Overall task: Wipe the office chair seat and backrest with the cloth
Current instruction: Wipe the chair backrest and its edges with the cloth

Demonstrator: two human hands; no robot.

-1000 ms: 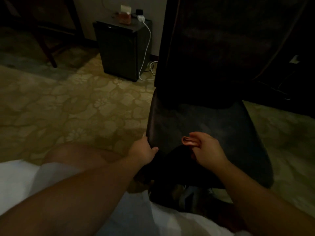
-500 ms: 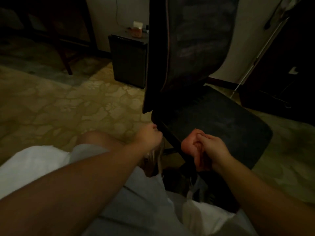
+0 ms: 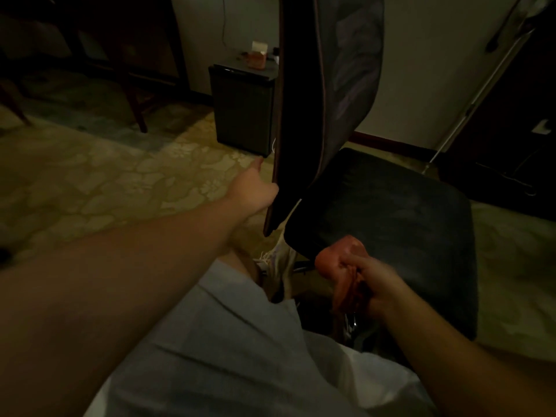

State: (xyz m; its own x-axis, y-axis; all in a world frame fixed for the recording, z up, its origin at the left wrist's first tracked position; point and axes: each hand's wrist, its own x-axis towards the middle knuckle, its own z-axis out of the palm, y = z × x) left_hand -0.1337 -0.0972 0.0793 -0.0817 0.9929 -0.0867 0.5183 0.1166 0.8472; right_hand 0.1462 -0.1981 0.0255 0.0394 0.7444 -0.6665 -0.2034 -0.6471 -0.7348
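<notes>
My left hand (image 3: 252,191) grips the backrest (image 3: 319,94) edge; my right hand (image 3: 371,285) clutches the cloth (image 3: 341,258) beside the seat (image 3: 400,215). Wiping comes next.

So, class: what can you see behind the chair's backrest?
Behind the backrest stands a small dark cabinet by the wall, with a small box on top. The backrest covers the cabinet's right side, so anything there is hidden.
</notes>
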